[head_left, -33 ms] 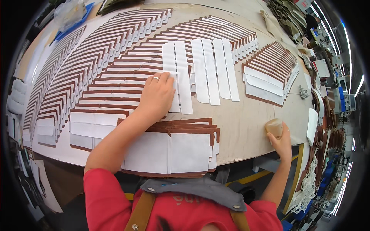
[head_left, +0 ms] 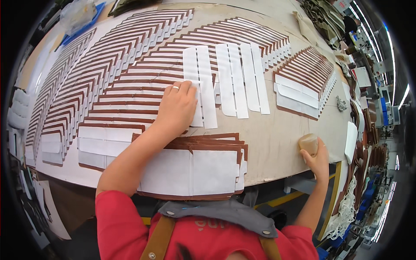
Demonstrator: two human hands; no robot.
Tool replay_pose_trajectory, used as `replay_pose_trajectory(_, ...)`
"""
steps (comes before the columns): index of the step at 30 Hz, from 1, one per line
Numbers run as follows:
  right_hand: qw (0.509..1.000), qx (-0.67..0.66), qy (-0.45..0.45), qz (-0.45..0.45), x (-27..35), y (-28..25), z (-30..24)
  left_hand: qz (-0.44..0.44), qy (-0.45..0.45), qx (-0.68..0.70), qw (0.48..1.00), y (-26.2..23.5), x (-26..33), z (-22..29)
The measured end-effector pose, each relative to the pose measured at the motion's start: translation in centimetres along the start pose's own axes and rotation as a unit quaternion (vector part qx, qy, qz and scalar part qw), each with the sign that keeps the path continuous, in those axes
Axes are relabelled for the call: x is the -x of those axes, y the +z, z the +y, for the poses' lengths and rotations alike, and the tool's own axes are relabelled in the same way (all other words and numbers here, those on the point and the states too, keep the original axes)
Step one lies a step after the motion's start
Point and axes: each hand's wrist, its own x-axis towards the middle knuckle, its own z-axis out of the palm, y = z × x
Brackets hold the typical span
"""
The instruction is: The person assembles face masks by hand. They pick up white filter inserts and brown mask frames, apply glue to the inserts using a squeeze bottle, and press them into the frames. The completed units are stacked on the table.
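My left hand [head_left: 177, 104] lies palm down with its fingers stretched out, at the left edge of a white slotted strip panel [head_left: 206, 104]. Two more such panels [head_left: 232, 82] [head_left: 255, 78] lie alongside to the right. My right hand [head_left: 319, 160] grips a rounded, tan, translucent cup-like object [head_left: 308, 144] near the table's right front edge. Below my left forearm lies a stack of brown-edged panels with white backing [head_left: 213, 171]. Beneath my left hand, brown-edged white panels [head_left: 130, 97] overlap in a long fanned row.
More fanned rows of brown and white panels [head_left: 82, 95] cover the table's left side, and a shorter row [head_left: 297, 97] lies at the right. A blue tray [head_left: 89, 26] with a plastic bag stands far left. Dark green material [head_left: 320, 21] is heaped far right. White cord [head_left: 344, 212] hangs at the right.
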Motion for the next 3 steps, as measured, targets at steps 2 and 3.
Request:
replay_pose_trajectory(2, 0.995, 0.043, 0.057, -0.066, -1.5, -1.6, -1.8, 0.002, 0.0, 0.012, 1.0, 0.0, -0.2, -0.4)
replay_pose_trajectory(3, 0.995, 0.046, 0.057, -0.069, -1.5, -1.5, -2.0, -0.03, -0.004, 0.001, 1.0, 0.1, -0.3, -0.6)
